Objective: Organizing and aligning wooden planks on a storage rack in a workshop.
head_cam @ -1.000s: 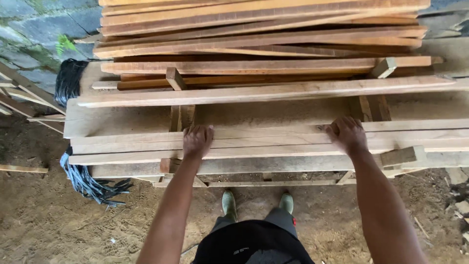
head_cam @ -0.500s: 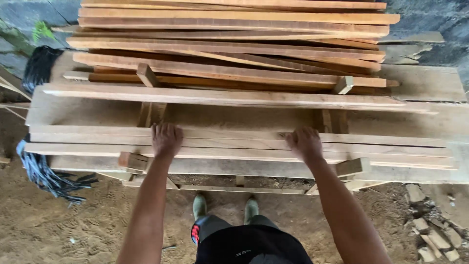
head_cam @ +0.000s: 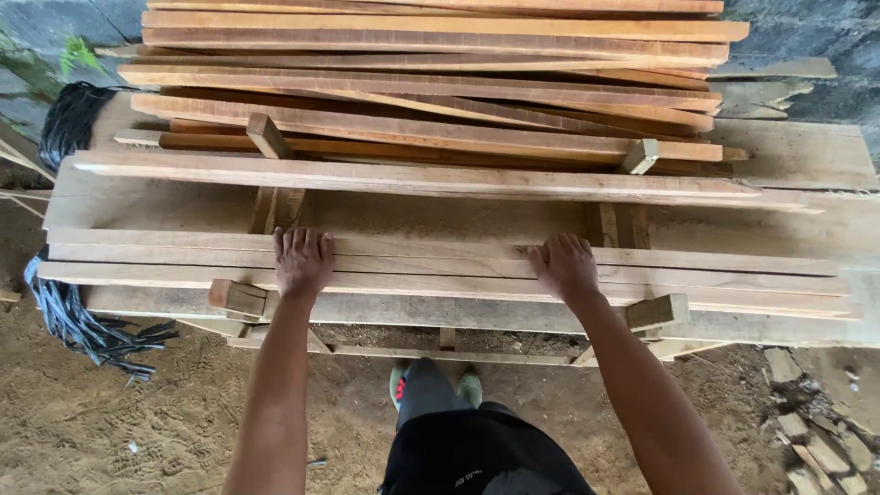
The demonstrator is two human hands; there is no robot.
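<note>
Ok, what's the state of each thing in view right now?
Left hand: flat on the front planks, palm down.
Right hand: flat on the same planks.
Front planks: lying level, stacked.
Rear board pile: stacked unevenly on spacer blocks.
Black strap bundle: hanging at the left end.

A sandy dirt floor (head_cam: pixel 137 412) fills the lower part of the frame, marked with shoe prints. On it stands a stack of wooden planks (head_cam: pixel 440 275) that spans nearly the full width of the picture, its layers kept apart by short cross blocks (head_cam: pixel 236 297) whose ends stick out at the front. At the left edge a bundle of dark straps (head_cam: pixel 78 321) trails onto the dirt. In the lower right corner, broken wood scraps (head_cam: pixel 816 431) lie scattered on the ground.
</note>
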